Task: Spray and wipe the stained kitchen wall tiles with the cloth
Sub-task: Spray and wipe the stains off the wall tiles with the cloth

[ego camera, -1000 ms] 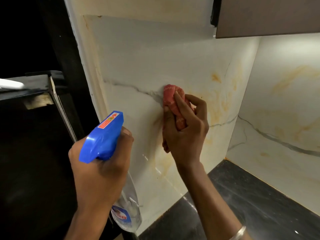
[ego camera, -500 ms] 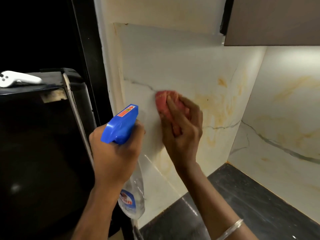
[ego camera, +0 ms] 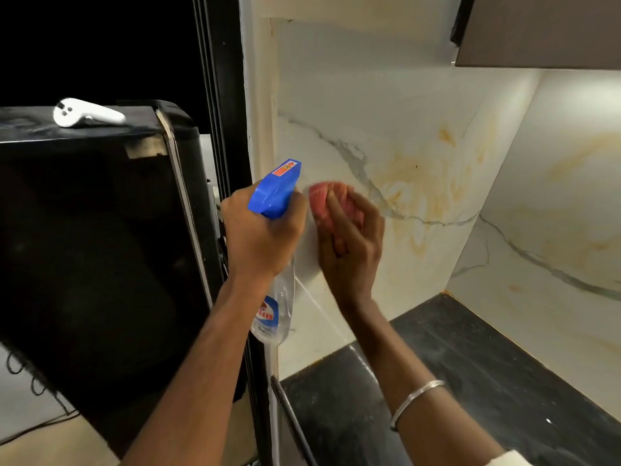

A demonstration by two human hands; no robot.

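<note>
Against the tiles (ego camera: 386, 105), right hand (ego camera: 349, 243) presses bunched cloth (ego camera: 327, 205) to scrub stains; left hand (ego camera: 265, 233) grips sprayer (ego camera: 275, 190) ready alongside.

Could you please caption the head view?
Right hand presses red cloth on stained wall tile; left hand grips spray bottle.

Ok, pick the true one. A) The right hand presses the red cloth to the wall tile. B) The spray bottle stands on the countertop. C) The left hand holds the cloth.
A: the right hand presses the red cloth against the wall tile, while the left hand grips the spray bottle in the air.
</note>
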